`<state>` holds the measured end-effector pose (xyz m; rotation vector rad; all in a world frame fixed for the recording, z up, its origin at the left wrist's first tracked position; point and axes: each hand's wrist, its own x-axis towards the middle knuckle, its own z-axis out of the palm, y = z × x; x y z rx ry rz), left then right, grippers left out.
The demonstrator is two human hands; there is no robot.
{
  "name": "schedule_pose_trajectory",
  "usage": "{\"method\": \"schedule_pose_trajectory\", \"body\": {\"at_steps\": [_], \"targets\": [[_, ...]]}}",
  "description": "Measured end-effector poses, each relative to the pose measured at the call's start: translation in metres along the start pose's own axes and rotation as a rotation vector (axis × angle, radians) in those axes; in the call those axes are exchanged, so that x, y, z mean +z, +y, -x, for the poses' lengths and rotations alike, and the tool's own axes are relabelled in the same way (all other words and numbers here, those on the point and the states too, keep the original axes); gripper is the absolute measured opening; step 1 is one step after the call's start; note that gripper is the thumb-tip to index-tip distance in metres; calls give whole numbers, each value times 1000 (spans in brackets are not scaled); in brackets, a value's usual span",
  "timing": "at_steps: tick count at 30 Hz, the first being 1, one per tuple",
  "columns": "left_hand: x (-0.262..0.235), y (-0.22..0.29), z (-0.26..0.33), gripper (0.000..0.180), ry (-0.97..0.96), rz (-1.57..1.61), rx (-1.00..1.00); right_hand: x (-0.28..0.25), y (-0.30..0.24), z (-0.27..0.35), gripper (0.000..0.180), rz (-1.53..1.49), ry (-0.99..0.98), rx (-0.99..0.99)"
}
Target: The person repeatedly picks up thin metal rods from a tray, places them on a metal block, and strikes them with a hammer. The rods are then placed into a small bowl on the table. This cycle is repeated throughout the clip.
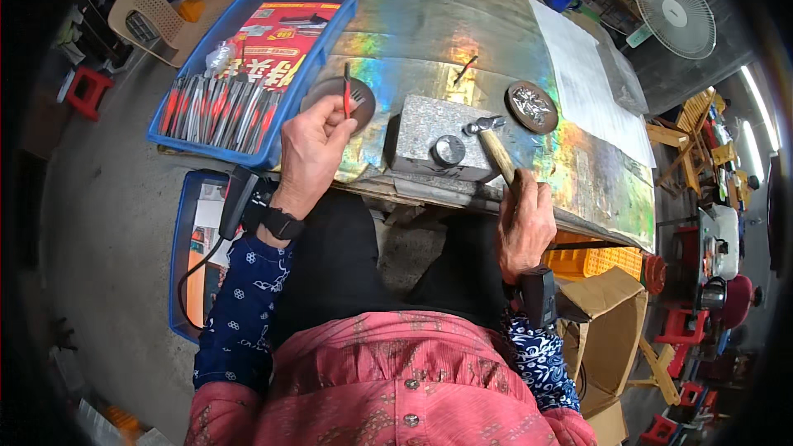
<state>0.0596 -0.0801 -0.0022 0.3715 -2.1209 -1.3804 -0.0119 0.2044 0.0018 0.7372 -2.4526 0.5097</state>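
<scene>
My left hand (312,149) pinches a slim red-and-black stick-like tool (347,91) upright between thumb and fingers; its exact kind does not show. Behind that hand sits a brown round dish (366,116), partly covered by it. My right hand (527,227) is wrapped round the wooden handle of a small hammer (498,154). The hammer's metal head is at the right edge of a speckled grey block (421,120). On the block's near part stands a small round metal piece (448,149). Another brown dish (531,107), right of the block, holds many small shiny metal pieces.
A blue tray (273,154) at the left holds a row of red, black and silver slim tools (219,111) and red printed packaging (289,45). A thin dark piece (465,70) lies beyond the block. White sheets (591,74) and a fan (676,12) are at the right.
</scene>
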Motion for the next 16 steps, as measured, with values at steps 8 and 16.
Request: {"method": "schedule_pose_trajectory", "body": {"at_steps": [8, 16], "targets": [[-11, -23, -1, 15, -29, -867, 307, 8, -6, 9, 44, -126, -162, 78], [3, -35, 0, 8, -51, -1026, 365, 8, -7, 9, 51, -159, -207, 86]]}}
